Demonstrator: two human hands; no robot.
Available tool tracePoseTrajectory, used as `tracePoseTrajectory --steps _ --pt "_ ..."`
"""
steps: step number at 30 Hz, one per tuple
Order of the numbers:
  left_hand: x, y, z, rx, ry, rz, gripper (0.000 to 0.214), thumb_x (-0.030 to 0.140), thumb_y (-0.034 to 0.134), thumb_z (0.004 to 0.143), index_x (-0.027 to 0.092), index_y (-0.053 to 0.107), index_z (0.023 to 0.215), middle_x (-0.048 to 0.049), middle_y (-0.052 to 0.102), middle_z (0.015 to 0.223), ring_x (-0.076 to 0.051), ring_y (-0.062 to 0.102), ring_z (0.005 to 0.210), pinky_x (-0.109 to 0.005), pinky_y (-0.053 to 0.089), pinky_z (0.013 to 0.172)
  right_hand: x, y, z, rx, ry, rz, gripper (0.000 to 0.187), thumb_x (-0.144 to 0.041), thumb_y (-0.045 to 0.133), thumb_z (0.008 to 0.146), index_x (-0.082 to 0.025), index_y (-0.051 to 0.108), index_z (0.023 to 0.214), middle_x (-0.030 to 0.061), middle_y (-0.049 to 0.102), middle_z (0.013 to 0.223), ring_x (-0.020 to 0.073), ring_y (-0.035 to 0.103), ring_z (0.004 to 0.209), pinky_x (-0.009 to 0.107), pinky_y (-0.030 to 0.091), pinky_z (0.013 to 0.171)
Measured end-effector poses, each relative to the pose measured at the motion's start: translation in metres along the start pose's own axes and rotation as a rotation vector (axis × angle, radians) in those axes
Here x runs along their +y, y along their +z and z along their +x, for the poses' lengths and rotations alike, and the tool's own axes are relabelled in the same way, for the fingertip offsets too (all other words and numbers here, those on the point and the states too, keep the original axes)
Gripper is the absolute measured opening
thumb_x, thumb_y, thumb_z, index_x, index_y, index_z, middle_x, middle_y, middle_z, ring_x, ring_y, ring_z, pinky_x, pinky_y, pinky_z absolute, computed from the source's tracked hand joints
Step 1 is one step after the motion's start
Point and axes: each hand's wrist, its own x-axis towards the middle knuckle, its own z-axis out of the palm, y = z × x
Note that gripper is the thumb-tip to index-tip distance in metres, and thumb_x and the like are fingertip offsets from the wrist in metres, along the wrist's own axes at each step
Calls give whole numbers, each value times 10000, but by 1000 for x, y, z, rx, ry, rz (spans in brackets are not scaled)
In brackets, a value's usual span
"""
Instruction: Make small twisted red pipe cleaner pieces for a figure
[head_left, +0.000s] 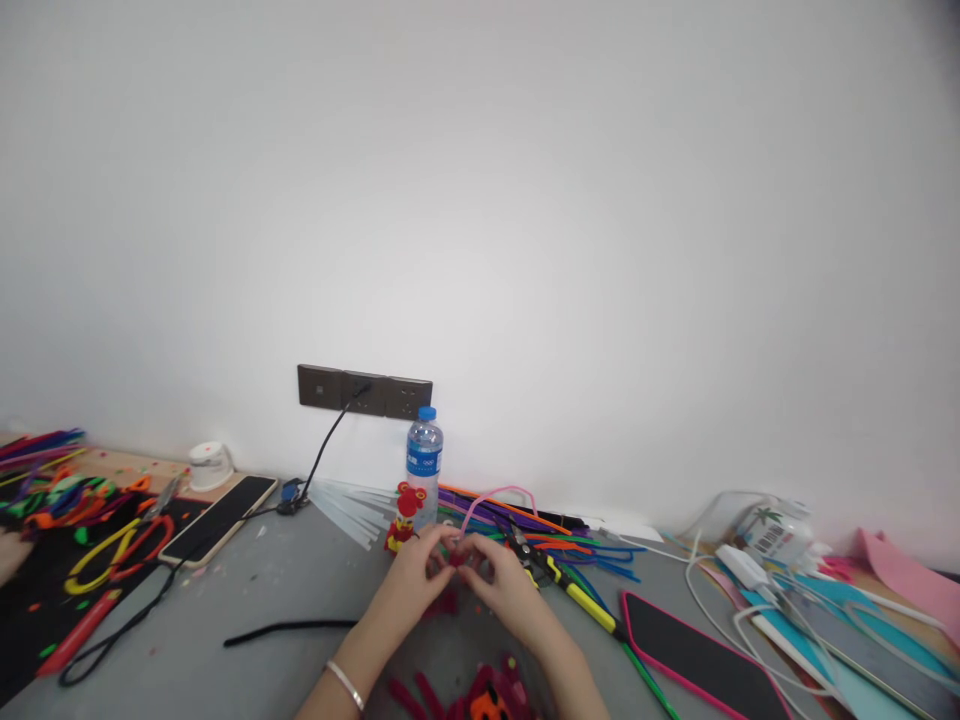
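Close together at the table's middle, my left hand (pixel 415 572) and my right hand (pixel 496 574) are both closed, thumbs and fingers pinched toward each other. From the fingertips a pink pipe cleaner (pixel 495 492) rises and bends over to the right. A small dark red fuzzy piece shows between the fingers; how it joins the pink one is hidden. Below the wrists lies a dark red fuzzy craft piece (pixel 508 682) with orange and black parts. A red and yellow figure (pixel 405 515) stands just beyond my left hand, in front of a water bottle (pixel 425 460).
Yellow-and-black pliers (pixel 581 597) and several coloured pipe cleaners (pixel 592 550) lie right of my hands. A pink-edged phone (pixel 697 655) is farther right, near white cables. At left are scissors (pixel 124 555), another phone (pixel 220 520), a black cord and another person's hand (pixel 11 555).
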Motion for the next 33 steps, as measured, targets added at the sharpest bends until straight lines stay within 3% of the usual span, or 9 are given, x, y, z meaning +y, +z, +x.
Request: tracePoseTrajectory --steps 6,9,14,18,22,28,33 --pt "0 -1 2 63 -73 -278 333 103 579 709 165 604 1036 -49 630 926 -167 633 807 -245 508 678 -6 1 4 3 42 195 92 -234 548 760 -180 619 786 2 626 661 160 574 603 249 421 568" --pt "1 -2 2 57 -67 -301 285 122 582 712 153 616 993 -50 644 885 -180 640 813 -267 516 698 -5 1 5 3 71 295 132 -289 561 766 -174 619 791 22 649 674 171 586 578 272 452 568" --pt "3 -1 1 31 -32 -198 266 122 583 720 165 626 978 -44 680 856 -175 652 785 -261 513 697 -2 2 4 30 70 337 106 -291 571 764 -187 579 783 1 639 650 165 600 567 266 458 572" --pt "5 -2 1 -8 -19 -137 235 122 542 748 171 632 960 -31 688 814 -167 652 759 -253 512 699 -2 2 4 31 45 239 43 -224 551 775 -189 575 766 -10 641 637 157 601 578 241 427 556" --pt "6 -11 -1 -3 11 126 259 72 493 732 192 650 900 -35 670 858 -175 629 804 -264 484 744 -2 2 3 49 19 89 97 -169 526 787 -184 620 807 5 657 698 165 604 634 250 441 607" --pt "3 -21 -4 -119 -28 389 372 19 440 720 200 704 910 -58 662 936 -191 615 889 -272 448 804 8 4 2 57 16 -97 190 -72 519 741 -181 666 786 35 681 790 194 622 749 289 460 730" --pt "3 -21 -3 -214 -53 481 377 6 426 732 196 730 849 -66 679 924 -201 633 866 -276 437 795 11 -1 2 92 15 -120 200 -74 496 756 -181 661 789 40 669 799 187 618 729 281 463 711"
